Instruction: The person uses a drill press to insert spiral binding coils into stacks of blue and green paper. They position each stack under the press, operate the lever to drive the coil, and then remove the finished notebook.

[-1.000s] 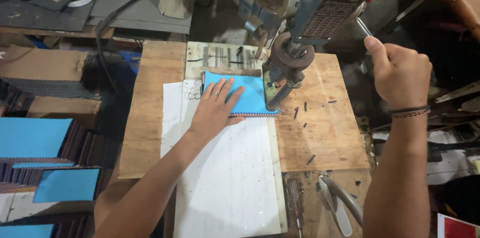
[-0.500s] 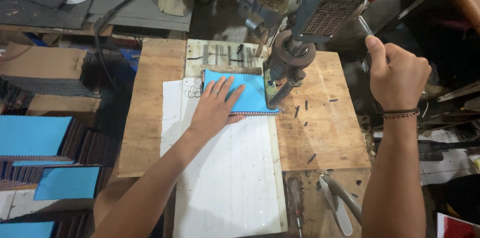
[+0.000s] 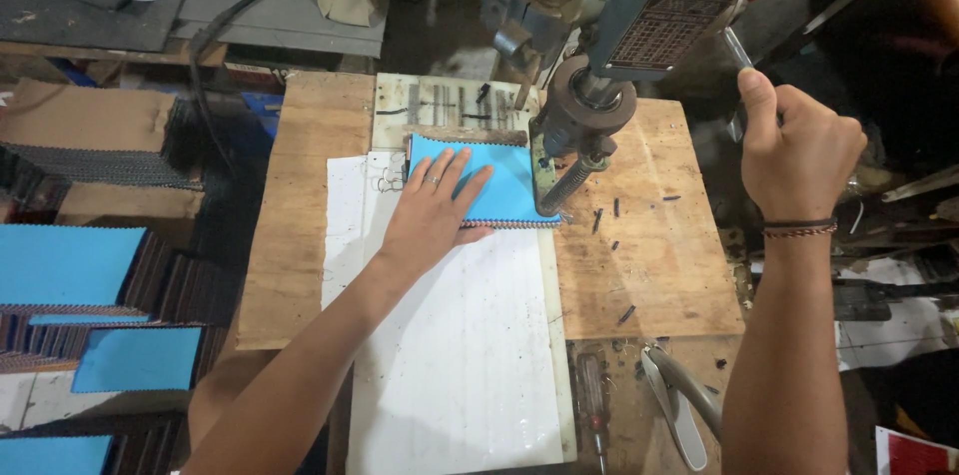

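Note:
My left hand (image 3: pixel 432 207) lies flat, fingers spread, on a stack of blue-topped sheets (image 3: pixel 509 190) with a zigzag edge. The stack rests on a white sheet (image 3: pixel 455 355) on the wooden table (image 3: pixel 300 235), its right corner under the drill press head (image 3: pixel 584 120). My right hand (image 3: pixel 794 140) is closed around the metal feed lever (image 3: pixel 737 47) at the right of the machine. A cord bracelet sits on that wrist.
Piles of similar blue-topped stacks (image 3: pixel 65 265) stand at the left. Small dark bits (image 3: pixel 614 225) dot the wood right of the drill. A screwdriver (image 3: pixel 591 400) and a metal tool (image 3: pixel 674 410) lie at the table's front. Cables and boxes crowd the back.
My right hand has shifted slightly down and left on the lever. My left hand stays pressed on the blue stack.

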